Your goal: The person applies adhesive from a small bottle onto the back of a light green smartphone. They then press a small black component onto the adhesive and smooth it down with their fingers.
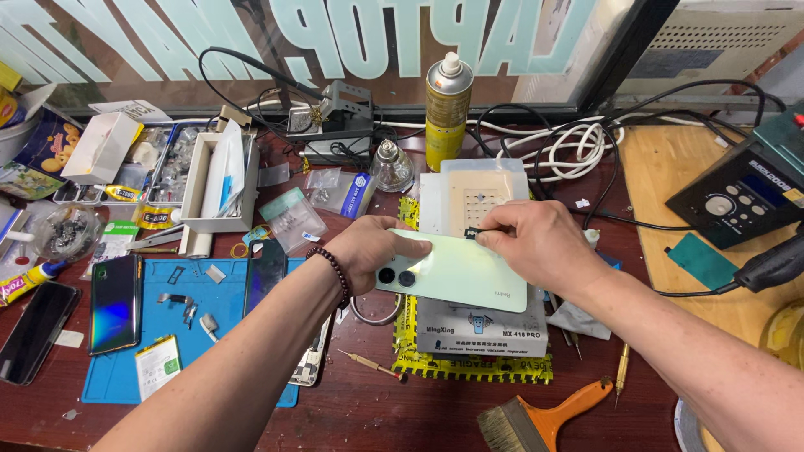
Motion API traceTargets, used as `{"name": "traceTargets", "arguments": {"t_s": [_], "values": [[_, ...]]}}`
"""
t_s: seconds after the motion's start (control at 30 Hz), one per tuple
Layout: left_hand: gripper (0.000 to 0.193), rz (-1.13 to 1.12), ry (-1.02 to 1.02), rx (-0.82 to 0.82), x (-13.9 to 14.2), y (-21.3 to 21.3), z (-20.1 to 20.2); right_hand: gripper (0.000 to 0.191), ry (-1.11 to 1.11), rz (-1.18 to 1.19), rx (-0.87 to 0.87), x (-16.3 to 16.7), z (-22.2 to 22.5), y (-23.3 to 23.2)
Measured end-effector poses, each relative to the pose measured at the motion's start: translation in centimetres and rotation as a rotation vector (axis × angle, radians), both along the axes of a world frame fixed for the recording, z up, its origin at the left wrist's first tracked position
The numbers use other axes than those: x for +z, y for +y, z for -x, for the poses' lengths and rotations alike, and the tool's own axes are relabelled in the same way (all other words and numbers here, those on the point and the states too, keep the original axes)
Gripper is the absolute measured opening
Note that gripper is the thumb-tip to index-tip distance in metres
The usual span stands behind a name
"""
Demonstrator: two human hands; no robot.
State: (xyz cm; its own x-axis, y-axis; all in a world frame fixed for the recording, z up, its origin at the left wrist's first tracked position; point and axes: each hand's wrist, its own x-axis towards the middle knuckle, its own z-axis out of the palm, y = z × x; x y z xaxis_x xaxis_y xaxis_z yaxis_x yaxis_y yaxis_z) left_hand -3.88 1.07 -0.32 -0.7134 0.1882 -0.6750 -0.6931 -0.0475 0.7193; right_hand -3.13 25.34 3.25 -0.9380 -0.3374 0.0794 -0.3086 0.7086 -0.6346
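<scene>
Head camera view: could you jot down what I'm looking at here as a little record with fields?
Setting: cluttered dark repair bench
Left hand: rests on the camera end of a pale green phone, back side up
Right hand: pinches a small dark part at the phone's upper edge
Under phone: grey box on a yellow-and-black mat
Left of hands: blue work mat with phones and small parts
Behind: yellow spray can, white cable coil
Front: orange-handled brush
</scene>
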Motion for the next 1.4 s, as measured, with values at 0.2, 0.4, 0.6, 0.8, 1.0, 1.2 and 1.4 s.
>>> {"name": "traceTargets", "arguments": {"t_s": [0.2,0.4,0.6,0.8,1.0,1.2,1.4], "values": [[0.036,-0.002,0.0,-0.003,-0.2,-0.2,-0.1,0.018,-0.121,-0.123,-0.064,0.3,0.7,-0.2],[0.036,0.008,-0.025,0.01,0.0,0.1,-0.2,0.021,-0.045,-0.008,0.048,0.0,0.7,0.4],[0.036,0.002,-0.012,0.009,0.3,-0.1,-0.1,0.022,-0.288,-0.206,-0.013,0.9,2.6,-0.3],[0.036,-0.008,-0.014,0.013,0.2,-0.1,-0.2,0.021,-0.276,-0.215,-0.05,1.0,2.1,-0.4],[0.037,-0.013,0.004,0.016,-0.1,0.0,-0.1,0.021,-0.338,-0.257,0.019,1.0,3.8,-0.4],[0.034,-0.029,0.009,0.023,-0.4,0.0,0.0,0.021,-0.321,-0.31,0.02,1.5,3.8,-0.4],[0.034,0.023,0.039,0.026,-0.2,0.1,-0.2,0.019,-0.244,-0.234,0.043,1.7,2.4,-0.2]]}}
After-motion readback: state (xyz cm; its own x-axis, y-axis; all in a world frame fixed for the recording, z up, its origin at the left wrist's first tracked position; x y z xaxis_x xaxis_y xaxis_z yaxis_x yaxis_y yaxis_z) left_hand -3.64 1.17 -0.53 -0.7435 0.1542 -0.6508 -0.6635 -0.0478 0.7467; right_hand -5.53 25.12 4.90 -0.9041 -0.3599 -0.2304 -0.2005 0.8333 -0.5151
